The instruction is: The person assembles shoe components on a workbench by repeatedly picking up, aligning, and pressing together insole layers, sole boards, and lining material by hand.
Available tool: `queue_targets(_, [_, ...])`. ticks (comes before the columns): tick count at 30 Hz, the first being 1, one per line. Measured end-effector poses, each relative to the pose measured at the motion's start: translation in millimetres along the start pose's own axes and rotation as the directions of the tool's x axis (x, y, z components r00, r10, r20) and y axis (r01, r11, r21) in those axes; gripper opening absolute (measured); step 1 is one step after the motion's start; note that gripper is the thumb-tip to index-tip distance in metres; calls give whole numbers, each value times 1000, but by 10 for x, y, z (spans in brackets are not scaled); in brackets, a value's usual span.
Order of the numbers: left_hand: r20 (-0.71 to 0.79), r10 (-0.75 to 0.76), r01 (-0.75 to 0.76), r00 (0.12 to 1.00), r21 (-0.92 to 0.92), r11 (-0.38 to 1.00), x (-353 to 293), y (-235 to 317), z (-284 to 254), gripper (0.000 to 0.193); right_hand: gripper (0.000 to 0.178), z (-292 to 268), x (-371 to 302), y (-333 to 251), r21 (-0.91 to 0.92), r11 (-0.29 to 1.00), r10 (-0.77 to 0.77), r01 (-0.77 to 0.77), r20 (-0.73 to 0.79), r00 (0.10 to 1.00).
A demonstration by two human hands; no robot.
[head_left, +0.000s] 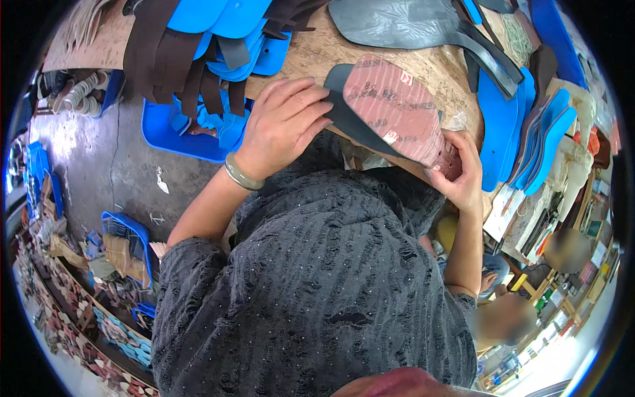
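Over the table's near edge, my right hand grips the narrow end of a pink shoe insole board with pale stripes and dark printed marks. A dark grey sole-shaped piece lies beneath the board and sticks out along its left side. The right thumb is at the board's lower edge, with fingers round the other side. My left hand, a bangle on its wrist, has its fingers stretched toward the wide end of the dark piece. Its fingertips are at that piece's left edge, and I cannot tell whether they touch.
Blue sole pieces and dark brown strips are stacked at the table's left. More blue soles stand at the right. A shiny grey sheet lies at the back. Below the left edge is a blue bin. Other people are at lower right.
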State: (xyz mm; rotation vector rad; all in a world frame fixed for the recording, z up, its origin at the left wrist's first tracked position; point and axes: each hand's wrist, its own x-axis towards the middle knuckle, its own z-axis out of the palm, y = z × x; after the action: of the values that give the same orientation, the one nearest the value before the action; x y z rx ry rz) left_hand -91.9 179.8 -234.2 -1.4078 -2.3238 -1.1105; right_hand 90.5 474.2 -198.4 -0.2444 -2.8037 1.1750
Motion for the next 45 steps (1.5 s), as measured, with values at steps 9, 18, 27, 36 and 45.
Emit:
queue_targets(9, [53, 26, -26, 998, 4, 1000, -96, -162, -46, 19, 60, 78, 240, 89, -141, 980, -141, 143, 24, 990])
queue_targets(18, [70, 13, -15, 997, 15, 1000, -90, -149, -36, 19, 60, 40, 241, 113, -282, 938, -208, 204, 17, 978])
queue_targets(27, [84, 3, -5, 996, 30, 1000, -64, -130, -50, 19, 58, 75, 232, 87, -279, 944, -181, 176, 9, 983])
queue_targets(36, [140, 118, -88, 983, -198, 976, 471, 132, 154, 67, 54, 44, 215, 66, -271, 945, -192, 184, 0, 981])
queue_targets(45, [430, 263, -156, 864, -268, 951, 846, 147, 425, 70, 47, -189, 2, 339, 40, 993, -108, 115, -142, 984])
